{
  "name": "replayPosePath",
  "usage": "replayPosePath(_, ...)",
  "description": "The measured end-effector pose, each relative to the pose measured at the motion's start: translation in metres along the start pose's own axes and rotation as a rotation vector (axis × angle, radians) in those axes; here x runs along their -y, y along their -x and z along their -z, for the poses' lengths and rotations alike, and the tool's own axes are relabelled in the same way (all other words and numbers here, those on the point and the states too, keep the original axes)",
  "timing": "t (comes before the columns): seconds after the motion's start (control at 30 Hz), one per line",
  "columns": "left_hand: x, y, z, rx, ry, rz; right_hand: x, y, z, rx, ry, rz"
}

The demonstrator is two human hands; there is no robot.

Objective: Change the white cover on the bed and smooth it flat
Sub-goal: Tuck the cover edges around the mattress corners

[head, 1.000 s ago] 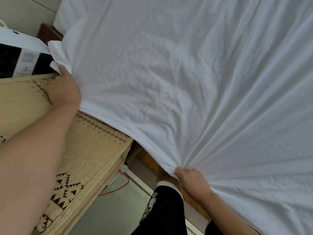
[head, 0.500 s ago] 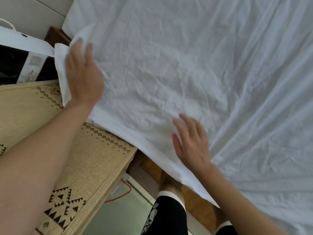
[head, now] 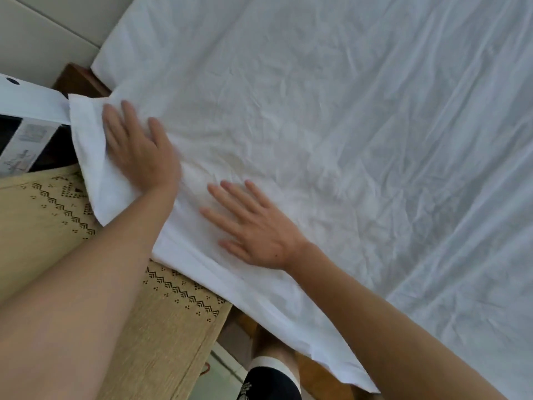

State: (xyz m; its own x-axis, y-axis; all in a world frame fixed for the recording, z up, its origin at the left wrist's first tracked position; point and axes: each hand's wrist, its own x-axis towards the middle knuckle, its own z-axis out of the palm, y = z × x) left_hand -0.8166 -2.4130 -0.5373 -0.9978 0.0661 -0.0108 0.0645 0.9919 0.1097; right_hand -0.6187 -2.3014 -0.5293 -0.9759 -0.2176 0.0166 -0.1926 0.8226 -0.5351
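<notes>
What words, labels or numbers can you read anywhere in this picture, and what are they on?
No text here can be read.
White box at the left edge: its side panel carries grey printing or drawings, too blurred to read.
Black shorts at the bottom: a pale printed mark, too small and cut off to read.
Woven mat: only zigzag and dot patterns, no letters.
White cover: plain, no label showing.
</notes>
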Motion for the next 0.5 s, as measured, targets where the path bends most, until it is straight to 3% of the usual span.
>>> replayPosePath(0.1,0.006,-0.008,0.005,0.04,-0.007,0.036,-0.054,-0.025,0.032,-0.268,0.066,-0.492)
replayPosePath(0.17,-0.003,-0.009,0.009,0.038,-0.043,-0.037,-0.093,-0.032,0.05,-0.126,0.119,-0.711)
replayPosePath(0.23,-0.018,-0.01,0.012,0.079,-0.021,-0.238,-0.109,-0.033,0.054,0.063,0.162,-0.696)
replayPosePath(0.3,-0.036,-0.019,0.01,0.187,0.017,-0.413,-0.111,-0.034,0.05,0.102,0.166,-0.609)
replayPosePath(0.4,-0.058,-0.043,0.006,0.298,0.05,-0.388,-0.11,-0.033,0.049,0.142,0.186,-0.533)
replayPosePath(0.5,-0.061,-0.059,0.012,0.301,-0.015,-0.352,-0.112,-0.033,0.05,0.162,0.196,-0.515)
